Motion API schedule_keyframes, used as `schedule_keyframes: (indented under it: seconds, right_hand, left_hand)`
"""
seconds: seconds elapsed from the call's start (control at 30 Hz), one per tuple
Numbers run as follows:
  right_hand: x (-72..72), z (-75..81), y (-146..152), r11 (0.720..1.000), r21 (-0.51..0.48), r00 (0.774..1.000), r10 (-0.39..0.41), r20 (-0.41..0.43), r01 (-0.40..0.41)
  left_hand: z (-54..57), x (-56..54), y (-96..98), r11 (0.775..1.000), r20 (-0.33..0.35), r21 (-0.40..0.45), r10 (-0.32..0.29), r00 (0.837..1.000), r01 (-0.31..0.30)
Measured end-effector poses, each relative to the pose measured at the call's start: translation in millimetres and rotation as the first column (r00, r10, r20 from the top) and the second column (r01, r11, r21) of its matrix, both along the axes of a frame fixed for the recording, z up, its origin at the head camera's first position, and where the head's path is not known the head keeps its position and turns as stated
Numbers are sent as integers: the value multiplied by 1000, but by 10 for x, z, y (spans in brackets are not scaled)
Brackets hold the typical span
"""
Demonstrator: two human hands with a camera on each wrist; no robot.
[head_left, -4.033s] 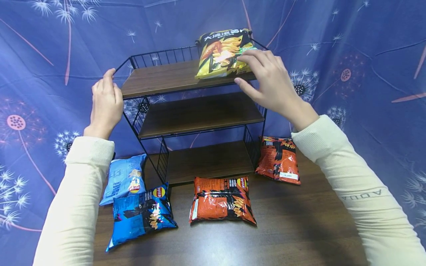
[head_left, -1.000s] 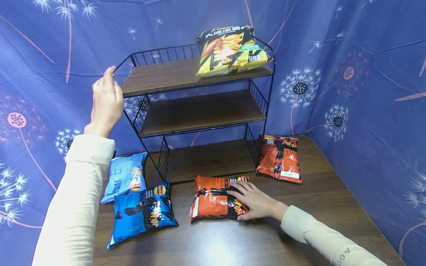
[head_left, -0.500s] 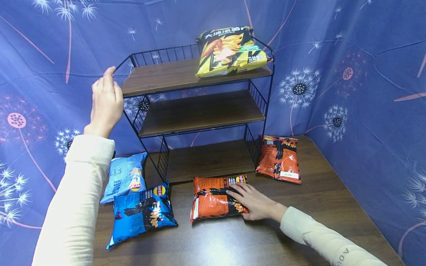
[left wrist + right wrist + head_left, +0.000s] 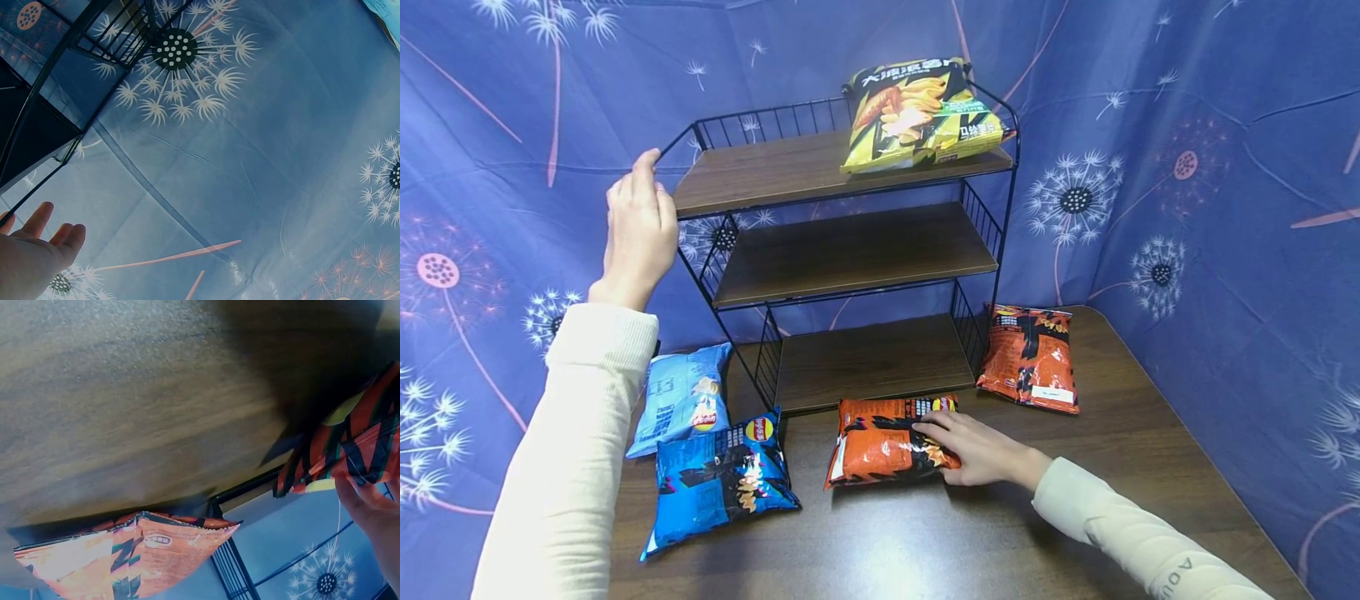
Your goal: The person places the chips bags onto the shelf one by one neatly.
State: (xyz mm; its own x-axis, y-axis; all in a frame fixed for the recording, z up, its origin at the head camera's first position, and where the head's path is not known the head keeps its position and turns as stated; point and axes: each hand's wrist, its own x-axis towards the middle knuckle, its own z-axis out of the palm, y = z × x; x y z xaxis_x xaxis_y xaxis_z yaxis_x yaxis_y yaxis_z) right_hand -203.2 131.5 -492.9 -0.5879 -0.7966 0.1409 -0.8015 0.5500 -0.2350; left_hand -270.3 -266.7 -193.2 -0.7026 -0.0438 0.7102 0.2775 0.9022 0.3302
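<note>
My right hand point(image 4: 988, 450) grips the right end of an orange chip bag point(image 4: 880, 442) in front of the rack, fingers over its top and thumb at the near edge. In the right wrist view that bag point(image 4: 369, 440) shows at the right, with fingers against it. At the upper left, my left hand point(image 4: 638, 233) holds the top side rail of a three-tier black wire shelf rack point(image 4: 850, 250) with dark wood boards. The left wrist view shows the hand point(image 4: 37, 256) at a thin black rod; part of the hand is cut off.
A yellow-black chip bag point(image 4: 917, 121) leans on the top shelf's right side. Light blue point(image 4: 681, 400) and darker blue point(image 4: 722, 483) chip bags lie left on the wooden table point(image 4: 1075, 517). Another orange bag point(image 4: 1028, 358) stands right of the rack. Patterned blue cloth point(image 4: 1225, 250) hangs behind.
My right hand came down from the yellow-black bag to the front orange bag, then closed on its right end. That bag's near edge has tipped up slightly. My left hand stays at the rail.
</note>
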Motion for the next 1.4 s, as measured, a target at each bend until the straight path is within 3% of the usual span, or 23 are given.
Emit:
schedule_keyframes:
  seconds: [0.23, 0.47, 0.6, 0.83, 1.07, 1.4]
  right_hand:
    - [-7, 109, 1, 997, -79, 994, -5, 110, 14]
    - [-62, 207, 6, 990, -115, 973, -56, 224, 83]
    - [-116, 261, 8, 984, -168, 961, -11, 275, 59]
    - [-198, 352, 32, 969, -246, 911, 81, 405, 23]
    - [-272, 440, 40, 962, -271, 910, 110, 401, 3]
    - [-362, 528, 45, 975, -219, 880, 62, 470, 48]
  left_hand:
    - [3, 2, -2, 1000, 11, 7, 1, 1000, -1]
    - [0, -1, 1, 1000, 5, 8, 0, 1000, 0]
    - [0, -6, -3, 1000, 0, 3, -3, 1000, 3]
    - [1, 1, 3, 1000, 8, 0, -2, 1000, 2]
    - [-9, -7, 1, 1000, 5, -1, -5, 1000, 5]
    - [-6, -25, 0, 1000, -16, 3, -13, 1000, 13]
